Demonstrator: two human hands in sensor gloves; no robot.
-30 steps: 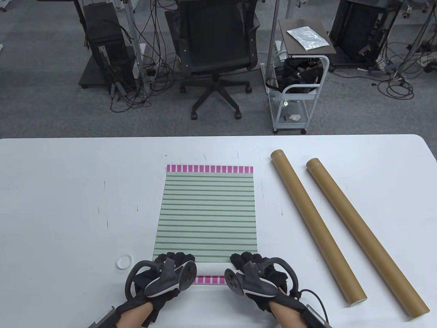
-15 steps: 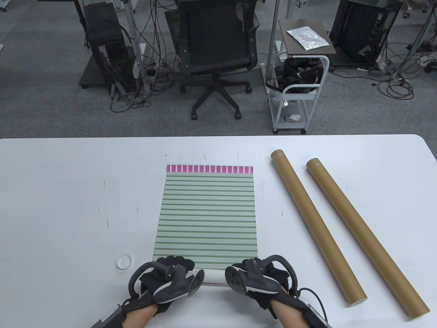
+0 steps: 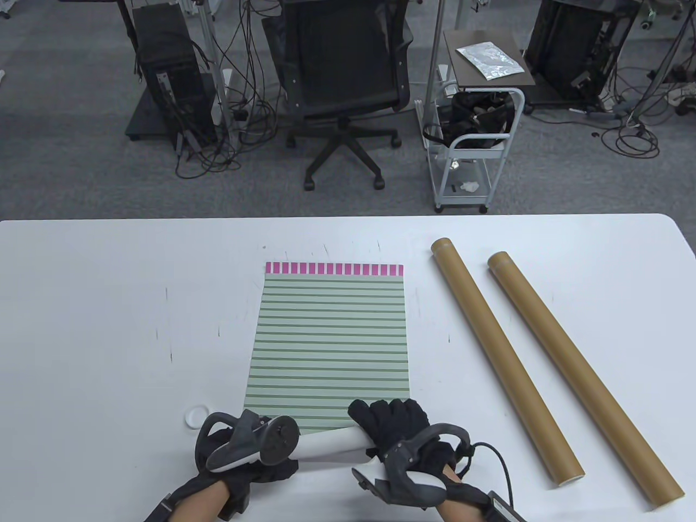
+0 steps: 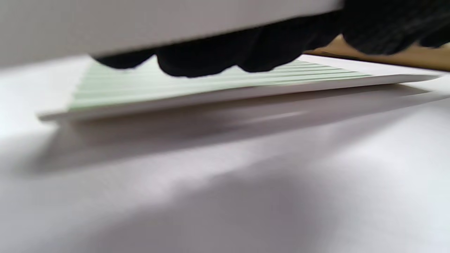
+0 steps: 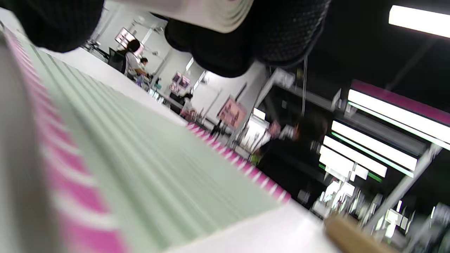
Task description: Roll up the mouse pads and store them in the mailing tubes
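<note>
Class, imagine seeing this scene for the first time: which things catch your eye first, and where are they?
The green-striped mouse pad with a pink-checked far edge lies mid-table, its near end curled into a white roll gripped by the left hand and right hand. Two brown mailing tubes lie slanted to its right.

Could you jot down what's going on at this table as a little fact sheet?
Mouse pad: green-striped, pink ends, near end rolled, white underside outward
Left hand: on the roll's left end
Right hand: fingers curled over the roll's right end
Mailing tubes: two, right of the pad, untouched
White ring: left of the hands
</note>
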